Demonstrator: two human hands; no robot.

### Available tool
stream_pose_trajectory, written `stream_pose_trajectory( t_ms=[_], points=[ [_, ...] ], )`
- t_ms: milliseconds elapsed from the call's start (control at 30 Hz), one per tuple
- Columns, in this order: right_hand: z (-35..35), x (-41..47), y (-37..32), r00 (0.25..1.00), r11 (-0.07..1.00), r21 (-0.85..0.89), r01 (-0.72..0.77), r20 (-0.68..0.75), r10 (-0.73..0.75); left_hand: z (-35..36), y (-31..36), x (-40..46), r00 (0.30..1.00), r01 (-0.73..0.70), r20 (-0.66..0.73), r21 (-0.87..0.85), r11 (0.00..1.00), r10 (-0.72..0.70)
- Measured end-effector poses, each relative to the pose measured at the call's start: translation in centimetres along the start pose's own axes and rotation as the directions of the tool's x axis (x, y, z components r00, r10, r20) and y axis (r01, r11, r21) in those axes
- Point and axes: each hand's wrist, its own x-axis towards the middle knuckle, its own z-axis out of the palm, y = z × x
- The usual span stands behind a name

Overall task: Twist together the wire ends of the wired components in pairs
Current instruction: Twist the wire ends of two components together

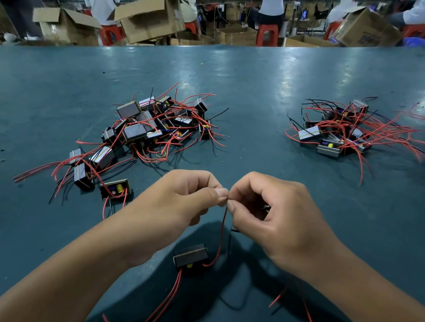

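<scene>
Hands, left and right, both pinching red wire ends above a dangling component.

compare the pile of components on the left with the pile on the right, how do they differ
The left pile is denser, its boxes heaped closely; the right pile is looser, its red wires fanning out widely. The left pile lies nearer the left hand; the right pile sits farther back. Both hold small dark boxes with red and black wires on the green table.

Held component: small black box sitting lower centre, its red wire rising to the pinch.
Left pile: lying centre left.
Right pile: lying upper right.
</scene>
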Motion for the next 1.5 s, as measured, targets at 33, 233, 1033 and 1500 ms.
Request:
stream_pose_trajectory(
  t_ms=[33, 233, 1033, 1500],
  points=[
    [0.0, 0.0, 0.0, 1.000, 1.000, 0.001, -0.002, 0.000, 0.002, 0.1, -0.1, 0.0, 1.000, 0.018, -0.005, -0.046, 0.999, -0.018],
    [0.0, 0.2, 0.4, 0.996, 0.994, 0.075, -0.074, -0.046, 0.078, 0.5, -0.5, 0.3, 0.997, -0.022, -0.071, 0.060, 0.998, 0.026],
    [-0.6, 0.8, 2.4, 0.971, 0.971, 0.036, -0.238, 0.041, 0.237, -2.0, -1.7, 1.1, 0.994, -0.086, -0.018, 0.482, 0.872, 0.108],
    [-1.5, 1.0, 2.5, 0.955, 0.948, 0.153, -0.277, 0.154, 0.254, 0.0, -0.2, -0.3, 0.957, -0.193, -0.093, 0.507, 0.840, 0.275]
  ],
)
